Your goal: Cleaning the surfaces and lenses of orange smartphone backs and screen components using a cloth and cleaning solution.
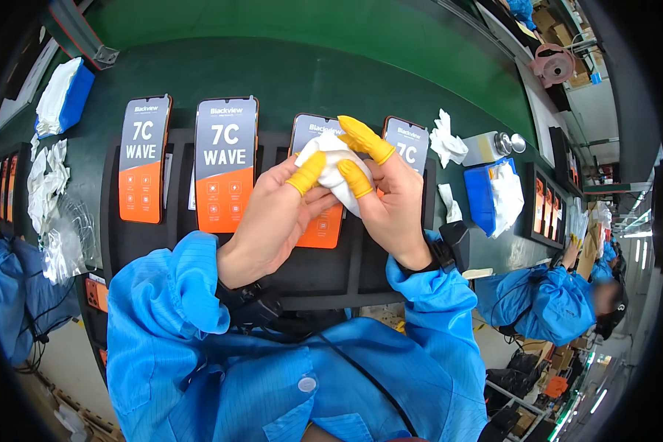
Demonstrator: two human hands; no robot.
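Both my hands meet over a black tray [302, 283], gripping one bunched white cloth [331, 163] between them. My left hand [276, 214] has its thumb, in a yellow finger cot, pressed on the cloth. My right hand [394, 202] pinches it from the other side, with yellow cots on thumb and forefinger, the forefinger stretched upward. Directly beneath lies a smartphone [323, 234] with a grey and orange film on its screen, partly hidden by the hands. Another such smartphone [407, 136] is partly covered by my right hand. Two more, a smartphone [227, 162] and a smartphone [144, 158], lie further left.
Crumpled white wipes [48, 184] and clear plastic [70, 243] lie left, below a blue bin [77, 96] of cloths. At right are a blue bin [480, 202], a metal-capped bottle [486, 147] and loose wipes [446, 140]. Co-workers in blue [545, 302] sit on both sides.
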